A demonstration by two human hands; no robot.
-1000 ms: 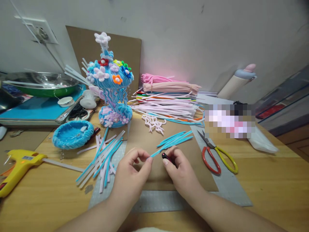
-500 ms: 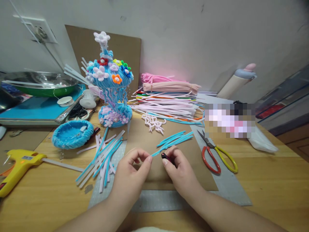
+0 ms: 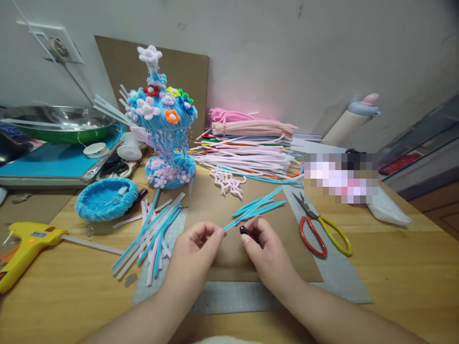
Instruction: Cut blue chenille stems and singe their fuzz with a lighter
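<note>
The left hand (image 3: pixel 195 251) pinched the near end of a blue stem (image 3: pixel 230 226) between thumb and forefinger, while the right hand (image 3: pixel 268 251) curled closed around a small dark tool (image 3: pixel 243 230), too covered to identify, its tip just beside the stem. The stem slanted away over a cardboard sheet (image 3: pixel 233 267), among loose stems (image 3: pixel 269 207). Both hands had barely moved in half a second; the far end of one stem, apparently the held one, had shifted slightly left and away. That suggested a small turn in the fingertips, with work on the same stem unfinished. Scissors (image 3: pixel 314 215) lay to the right, partly on a mat (image 3: pixel 236 297); a flowered ornament (image 3: pixel 158 114) stood behind on the counter (image 3: pixel 401 267).
</note>
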